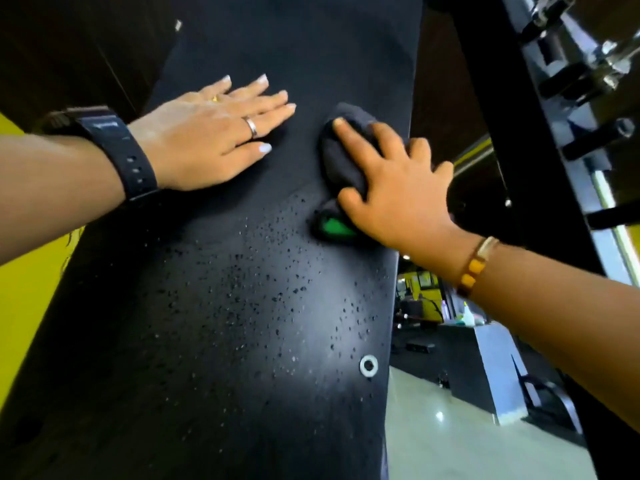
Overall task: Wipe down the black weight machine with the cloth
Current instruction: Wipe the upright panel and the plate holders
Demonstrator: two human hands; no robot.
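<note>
A flat black panel of the weight machine [221, 306] fills the middle of the view, speckled with spray droplets across its lower half. My left hand [211, 133] lies flat on the panel's upper left, fingers straight. A dark cloth [341, 161] with a green patch at its lower end is bunched against the panel near its right edge. My right hand [391, 188] presses on the cloth with spread fingers, the index finger stretched over its top.
A silver washer and bolt [369, 365] sit low on the panel's right side. To the right stand a black upright [502, 116] with pegs and chrome parts [609, 60]. Yellow wall [24, 289] at left; pale gym floor [450, 438] at lower right.
</note>
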